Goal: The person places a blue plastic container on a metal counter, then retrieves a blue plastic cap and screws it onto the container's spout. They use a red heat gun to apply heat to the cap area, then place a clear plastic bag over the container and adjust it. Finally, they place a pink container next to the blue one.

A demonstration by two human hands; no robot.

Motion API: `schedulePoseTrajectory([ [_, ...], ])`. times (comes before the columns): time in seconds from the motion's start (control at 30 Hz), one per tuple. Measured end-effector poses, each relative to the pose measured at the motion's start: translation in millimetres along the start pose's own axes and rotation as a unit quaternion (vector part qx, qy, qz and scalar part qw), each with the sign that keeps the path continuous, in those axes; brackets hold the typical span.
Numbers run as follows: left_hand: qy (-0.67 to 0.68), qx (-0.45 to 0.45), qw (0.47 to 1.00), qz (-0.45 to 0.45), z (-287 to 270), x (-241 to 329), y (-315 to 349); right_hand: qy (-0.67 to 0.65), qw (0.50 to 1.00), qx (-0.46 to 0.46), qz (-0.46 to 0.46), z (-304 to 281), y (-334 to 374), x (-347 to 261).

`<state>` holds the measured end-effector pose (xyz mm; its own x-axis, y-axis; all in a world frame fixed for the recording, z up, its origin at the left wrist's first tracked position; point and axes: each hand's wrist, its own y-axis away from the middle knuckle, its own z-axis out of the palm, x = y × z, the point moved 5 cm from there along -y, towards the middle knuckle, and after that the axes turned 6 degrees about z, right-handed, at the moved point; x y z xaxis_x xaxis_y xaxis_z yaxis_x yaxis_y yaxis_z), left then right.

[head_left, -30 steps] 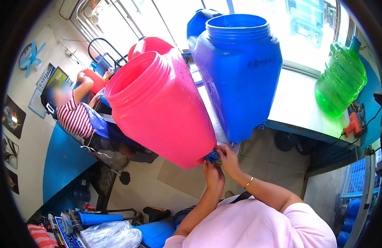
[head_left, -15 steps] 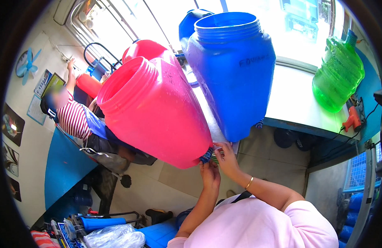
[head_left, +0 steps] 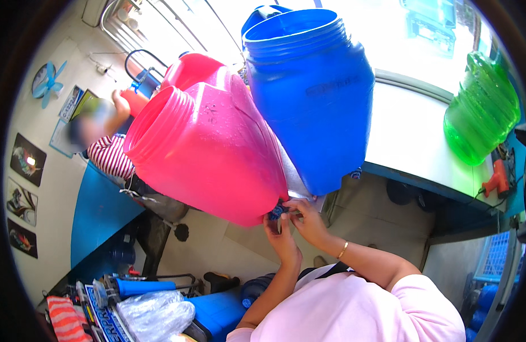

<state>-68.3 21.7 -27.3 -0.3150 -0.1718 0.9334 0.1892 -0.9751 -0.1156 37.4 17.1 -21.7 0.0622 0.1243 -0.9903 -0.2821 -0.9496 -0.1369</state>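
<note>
A large pink plastic container (head_left: 217,154) with a wide threaded mouth stands in front of me, with water drops on its wall. At its bottom near corner sits a small dark blue tap-like fitting (head_left: 277,211). My left hand (head_left: 282,238) is closed around that fitting from below, thumb up against it. From the right, my right hand (head_left: 307,221) reaches in with fingers bent and pressed at the fitting's side; what lies between its fingertips is hidden. Beside the pink one stands a tall blue container (head_left: 314,102), open at the top, with a similar fitting (head_left: 357,172) low down.
A green water bottle (head_left: 482,111) and a red heat-gun-shaped tool (head_left: 495,179) stand on the white counter (head_left: 411,134) at right. A person in a striped shirt (head_left: 110,157) is at left. Clear plastic bags (head_left: 154,313) and a blue bin (head_left: 217,313) lie lower left.
My left hand has moved up and left onto the fitting, its thumb now across it. My right fingers have closed in. The person at left has lowered an arm. The view has shifted slightly.
</note>
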Motion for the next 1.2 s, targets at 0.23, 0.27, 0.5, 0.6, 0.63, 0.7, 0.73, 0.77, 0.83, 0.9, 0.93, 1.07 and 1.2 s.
schedulePoseTrajectory([
  [0.23, -0.073, 0.151, 0.984, 0.065, 4.9, -25.2, 2.5, 0.136, 0.969, -0.207, 0.013, -101.8, 38.7, -14.3],
  [0.27, -0.090, 0.170, 0.978, 0.079, 6.7, -23.8, 1.1, 0.134, 0.970, -0.202, 0.020, -122.4, 42.9, -14.6],
  [0.5, -0.262, 0.193, 0.927, 0.187, 0.7, -26.2, 3.1, 0.118, 0.975, -0.181, 0.050, -213.1, 59.0, -14.2],
  [0.6, -0.366, 0.216, 0.864, 0.271, 12.8, -7.6, 8.2, 0.100, 0.975, -0.194, 0.039, -222.5, 57.8, -15.2],
  [0.63, -0.358, 0.208, 0.876, 0.248, 6.3, -11.2, 6.8, 0.093, 0.974, -0.202, 0.035, -222.7, 57.1, -16.4],
  [0.7, -0.340, 0.188, 0.899, 0.202, -7.2, -19.1, 1.3, 0.079, 0.974, -0.212, 0.032, -220.8, 56.0, -19.3],
  [0.73, -0.317, 0.193, 0.908, 0.197, -8.8, -19.7, 1.6, 0.072, 0.974, -0.213, 0.033, -218.2, 55.6, -21.3],
  [0.77, -0.294, 0.196, 0.916, 0.192, -9.9, -20.1, 1.8, 0.064, 0.974, -0.215, 0.034, -215.7, 55.1, -22.9],
  [0.83, -0.289, 0.187, 0.921, 0.183, -6.7, -17.3, 3.5, 0.071, 0.972, -0.221, 0.029, -212.1, 53.8, -24.3],
  [0.9, -0.327, 0.161, 0.914, 0.177, -3.6, -13.0, 5.2, 0.079, 0.971, -0.224, 0.024, -206.6, 52.2, -23.1],
  [0.93, -0.334, 0.165, 0.912, 0.171, -4.2, -12.2, 5.5, 0.083, 0.971, -0.224, 0.022, -202.8, 51.2, -19.9],
  [1.07, -0.314, 0.179, 0.910, 0.202, 3.2, -10.9, 3.5, 0.102, 0.968, -0.231, 0.019, -184.6, 48.9, -22.3],
  [1.2, -0.298, 0.194, 0.895, 0.269, 3.2, -20.9, -4.5, 0.119, 0.966, -0.230, -0.001, -166.6, 44.0, -21.1],
])
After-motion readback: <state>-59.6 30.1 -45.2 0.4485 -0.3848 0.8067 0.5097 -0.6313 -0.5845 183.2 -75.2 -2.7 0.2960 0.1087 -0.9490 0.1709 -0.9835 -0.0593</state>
